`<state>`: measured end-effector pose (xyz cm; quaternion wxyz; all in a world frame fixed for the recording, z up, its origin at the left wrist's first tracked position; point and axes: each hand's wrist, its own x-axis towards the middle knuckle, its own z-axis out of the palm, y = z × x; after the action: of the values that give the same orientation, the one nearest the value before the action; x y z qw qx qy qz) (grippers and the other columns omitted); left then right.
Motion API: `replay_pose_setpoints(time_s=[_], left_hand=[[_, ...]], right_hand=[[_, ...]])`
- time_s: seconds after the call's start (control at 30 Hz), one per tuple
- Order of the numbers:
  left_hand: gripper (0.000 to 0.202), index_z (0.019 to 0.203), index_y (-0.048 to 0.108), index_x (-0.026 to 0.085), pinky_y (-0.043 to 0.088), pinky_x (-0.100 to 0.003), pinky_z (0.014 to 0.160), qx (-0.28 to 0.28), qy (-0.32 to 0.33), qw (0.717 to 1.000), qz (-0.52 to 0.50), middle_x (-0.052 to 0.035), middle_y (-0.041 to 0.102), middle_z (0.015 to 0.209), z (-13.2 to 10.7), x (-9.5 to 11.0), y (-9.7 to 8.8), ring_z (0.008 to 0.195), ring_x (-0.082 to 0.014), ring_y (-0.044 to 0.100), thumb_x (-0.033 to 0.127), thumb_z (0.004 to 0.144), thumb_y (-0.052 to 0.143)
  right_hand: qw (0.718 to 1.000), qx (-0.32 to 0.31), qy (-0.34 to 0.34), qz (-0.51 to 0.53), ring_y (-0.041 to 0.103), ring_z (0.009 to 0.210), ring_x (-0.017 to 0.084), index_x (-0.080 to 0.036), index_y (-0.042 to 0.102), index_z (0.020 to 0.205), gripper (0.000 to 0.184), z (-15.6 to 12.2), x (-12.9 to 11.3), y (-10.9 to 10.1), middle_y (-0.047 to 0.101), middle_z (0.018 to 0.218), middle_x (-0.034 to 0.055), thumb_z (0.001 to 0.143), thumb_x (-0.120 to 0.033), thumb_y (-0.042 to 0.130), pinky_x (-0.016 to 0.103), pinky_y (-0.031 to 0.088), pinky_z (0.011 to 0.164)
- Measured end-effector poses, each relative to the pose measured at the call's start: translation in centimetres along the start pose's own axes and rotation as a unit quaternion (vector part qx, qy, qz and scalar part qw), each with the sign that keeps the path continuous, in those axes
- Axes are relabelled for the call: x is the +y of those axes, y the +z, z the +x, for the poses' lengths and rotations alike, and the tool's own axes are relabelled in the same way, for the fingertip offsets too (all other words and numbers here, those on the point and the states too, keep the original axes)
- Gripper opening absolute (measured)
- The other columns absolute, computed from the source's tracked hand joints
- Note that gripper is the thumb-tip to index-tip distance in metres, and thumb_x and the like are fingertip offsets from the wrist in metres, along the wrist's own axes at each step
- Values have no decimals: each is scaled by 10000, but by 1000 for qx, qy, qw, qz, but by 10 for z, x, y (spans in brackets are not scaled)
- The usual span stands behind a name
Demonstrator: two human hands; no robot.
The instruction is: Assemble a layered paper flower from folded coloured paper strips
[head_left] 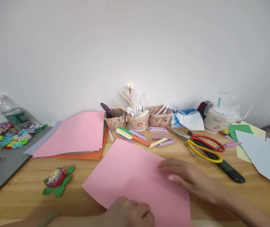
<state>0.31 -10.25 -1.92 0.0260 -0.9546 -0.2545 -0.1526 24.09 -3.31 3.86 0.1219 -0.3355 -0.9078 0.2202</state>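
Note:
A pink sheet of paper [130,170] lies turned at an angle on the table before me, its left corner slightly raised. At its near edge, my left hand [129,212] is closed with curled fingers on the paper; the fingertips are partly hidden. My right hand [184,176] rests on the sheet's right side, fingers stretched out and open. Left of the sheet sits a paper flower [55,178] with green leaves. Scissors [203,146] with red and yellow handles lie beyond my right hand, over a dark-handled tool [231,170].
Folded paper strips [137,136] lie before three decorated baskets [138,121]. A stack of coloured paper [78,134] is at the left, near a plastic bottle [16,115] and small colourful flowers [11,135]. Rightward are a lidded cup [221,118] and more paper sheets [265,154].

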Motion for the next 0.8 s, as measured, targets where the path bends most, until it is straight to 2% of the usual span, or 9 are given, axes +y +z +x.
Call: replay_pose_setpoints(time_s=[0.07, 0.13, 0.2, 0.33, 0.4, 0.5, 0.57, 0.63, 0.8], left_hand=[[159, 598, 436, 181, 189, -192, 355, -57, -85, 985, -139, 76, 469, 486, 6, -4, -16, 386, -55, 349, 37, 592, 504], [224, 519, 301, 179, 196, -174, 381, -134, -210, 928, -278, 88, 274, 427, 14, -7, -36, 400, -49, 272, 17, 546, 453], [242, 495, 222, 183, 171, -194, 397, -157, -329, 863, -350, 76, 194, 445, 21, -13, -49, 435, -60, 226, 31, 567, 397], [157, 538, 285, 192, 199, -207, 462, -142, -427, 771, -451, 65, 233, 529, 28, -34, -42, 500, -76, 276, 91, 621, 373], [95, 605, 386, 179, 263, -204, 506, -107, -447, 755, -467, 53, 353, 583, 30, -43, -32, 551, -89, 366, 95, 644, 365], [361, 984, 495, 180, 350, -215, 580, -56, -435, 779, -448, 26, 518, 744, 33, -53, -26, 677, -126, 486, 83, 643, 426], [604, 1239, 369, 236, 377, -230, 602, -42, -426, 815, -391, 26, 550, 776, 37, -56, -27, 707, -146, 519, 74, 660, 433], [681, 1296, 334, 271, 402, -243, 633, -45, -403, 847, -345, 18, 573, 818, 40, -59, -29, 738, -153, 539, 37, 661, 401], [643, 1259, 436, 245, 437, -306, 821, -49, -340, 900, -267, -48, 544, 1058, 39, -70, -26, 940, -178, 535, -7, 670, 374]], right_hand=[[991, 19, 100, 84, 550, 1116, 238, -238, 626, 1128, 408, -29, 6, -1, 619, 1188, 87, 907, -431, 342, 425, 438, 945], [975, 53, 170, 130, 528, 1144, 263, -276, 632, 1124, 482, -51, 13, 1, 618, 1193, 74, 879, -534, 307, 469, 397, 973], [970, 53, 186, 146, 509, 1164, 284, -275, 620, 1151, 545, -63, 17, 4, 599, 1220, 87, 856, -586, 284, 482, 376, 985], [978, 24, 187, 85, 533, 1128, 311, -254, 608, 1166, 515, -55, 11, 9, 598, 1215, 107, 771, -566, 502, 466, 435, 932], [982, 21, 176, 65, 592, 1041, 265, -240, 626, 1125, 406, -43, 6, 12, 635, 1146, 102, 831, -476, 476, 399, 481, 879], [982, 40, 180, 42, 638, 922, 241, -216, 632, 1095, 367, -28, 2, 17, 676, 1034, 100, 870, -416, 422, 375, 513, 801], [979, 51, 194, 23, 650, 879, 246, -204, 619, 1116, 376, -22, 3, 21, 687, 1001, 102, 868, -406, 421, 383, 522, 768], [976, 63, 208, 13, 661, 841, 245, -203, 616, 1119, 377, -18, 4, 23, 698, 969, 96, 866, -403, 420, 376, 533, 732], [980, 69, 189, 6, 666, 882, 235, -230, 582, 1160, 404, -15, 6, 22, 701, 1009, 75, 859, -451, 428, 344, 549, 731]])
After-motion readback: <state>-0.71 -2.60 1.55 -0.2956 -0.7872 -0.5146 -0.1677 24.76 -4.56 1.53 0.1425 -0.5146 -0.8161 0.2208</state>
